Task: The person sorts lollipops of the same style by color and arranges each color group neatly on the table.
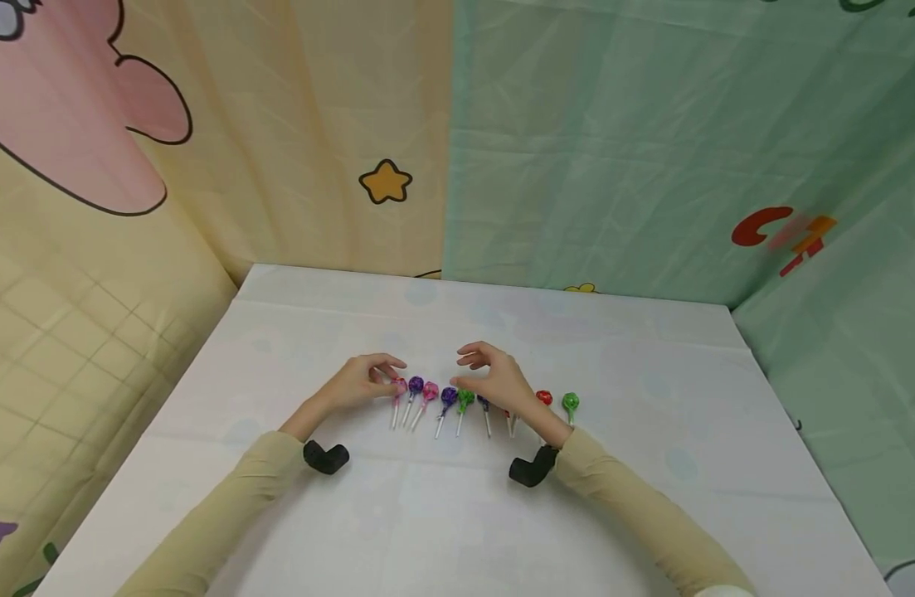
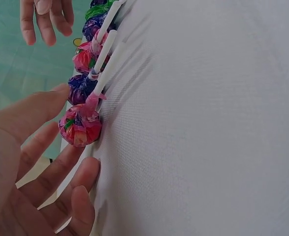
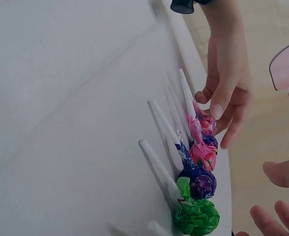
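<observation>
A row of wrapped lollipops lies on the white table, sticks toward me. My left hand (image 1: pixel 356 383) is at the row's left end, fingers and thumb spread loosely around a pink lollipop (image 2: pixel 80 125) and seeming to touch it. To its right lie a purple lollipop (image 1: pixel 416 385), another pink lollipop (image 1: pixel 430 390), a second purple lollipop (image 1: pixel 449 396) and a green lollipop (image 1: pixel 465 398). Over the row's middle hovers my right hand (image 1: pixel 498 381), fingers apart and holding nothing. The right wrist and forearm partly hide some lollipops, including a red-wrapped one.
At the row's right end lie a red lollipop (image 1: pixel 544 397) and a green-wrapped lollipop (image 1: pixel 571 401). The white cloth (image 1: pixel 397 522) covers the table. Printed curtains (image 1: pixel 591 166) hang behind and beside it. Black wrist devices (image 1: pixel 326 457) sit below both wrists.
</observation>
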Demonstrator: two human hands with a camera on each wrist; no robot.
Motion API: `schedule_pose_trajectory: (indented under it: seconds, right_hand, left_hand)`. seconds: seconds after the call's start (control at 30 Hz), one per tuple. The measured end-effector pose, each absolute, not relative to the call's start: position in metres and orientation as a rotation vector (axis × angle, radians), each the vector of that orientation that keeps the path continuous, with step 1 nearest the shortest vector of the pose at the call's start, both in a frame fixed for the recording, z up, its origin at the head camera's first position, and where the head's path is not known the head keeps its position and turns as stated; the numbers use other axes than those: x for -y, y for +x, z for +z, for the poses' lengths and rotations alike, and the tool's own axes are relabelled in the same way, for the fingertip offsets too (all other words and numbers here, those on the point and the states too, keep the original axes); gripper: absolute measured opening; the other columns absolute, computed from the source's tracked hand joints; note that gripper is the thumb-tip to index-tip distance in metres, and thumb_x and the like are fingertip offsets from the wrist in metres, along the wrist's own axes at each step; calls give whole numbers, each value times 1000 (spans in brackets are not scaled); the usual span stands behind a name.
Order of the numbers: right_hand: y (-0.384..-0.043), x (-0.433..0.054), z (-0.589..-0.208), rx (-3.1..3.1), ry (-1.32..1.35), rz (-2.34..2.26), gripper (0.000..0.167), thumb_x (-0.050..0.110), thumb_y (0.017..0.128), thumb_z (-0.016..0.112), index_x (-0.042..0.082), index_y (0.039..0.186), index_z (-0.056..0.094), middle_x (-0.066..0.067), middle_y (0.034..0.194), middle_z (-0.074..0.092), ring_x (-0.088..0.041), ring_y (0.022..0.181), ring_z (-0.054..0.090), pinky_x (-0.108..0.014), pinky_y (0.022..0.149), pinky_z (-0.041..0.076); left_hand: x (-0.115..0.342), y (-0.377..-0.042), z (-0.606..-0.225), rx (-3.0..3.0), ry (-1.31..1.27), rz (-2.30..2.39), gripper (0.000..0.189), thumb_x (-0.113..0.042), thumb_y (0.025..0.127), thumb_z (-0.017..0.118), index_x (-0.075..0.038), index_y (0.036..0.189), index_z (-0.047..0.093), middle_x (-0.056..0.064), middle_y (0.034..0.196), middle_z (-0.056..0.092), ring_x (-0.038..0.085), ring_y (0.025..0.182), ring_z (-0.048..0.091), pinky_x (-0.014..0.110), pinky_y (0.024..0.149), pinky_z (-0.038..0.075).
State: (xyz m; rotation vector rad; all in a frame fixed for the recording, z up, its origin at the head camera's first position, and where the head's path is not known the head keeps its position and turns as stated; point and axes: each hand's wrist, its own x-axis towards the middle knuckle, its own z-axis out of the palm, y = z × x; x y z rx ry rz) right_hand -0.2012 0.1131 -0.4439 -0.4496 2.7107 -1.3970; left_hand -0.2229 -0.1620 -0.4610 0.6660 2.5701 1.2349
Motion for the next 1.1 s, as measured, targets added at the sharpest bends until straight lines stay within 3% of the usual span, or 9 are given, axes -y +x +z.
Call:
schedule_pose_trajectory:
  seconds: [0.57,0.83,1.1]
  right_hand:
    - [-205,-80,-450,-2669,-404,-1228,42,20,80,78,11,118,64,-5,106,72,-25,103,61,-41,90,49]
    - [-209,-77,-460,-2689,-511,-1163,41,25,79,80,7,113,68,-7,100,73,-22,98,63,-38,89,50]
    - [-210,-73,-461,-2691,-551,-1098,39,27,80,78,5,111,70,-8,97,74,-18,87,67,-30,79,52]
  left_hand:
    - [162,-227,-461,-2565,674,1165,38,-20,82,77,-5,115,67,11,99,69,13,73,53,24,66,43]
    - [161,-227,-461,-2573,678,1162,35,-18,81,77,-6,112,68,9,95,68,13,73,53,24,66,43]
    - [161,-228,-461,-2579,673,1125,34,-21,81,77,-5,110,70,8,93,70,11,72,54,23,65,43]
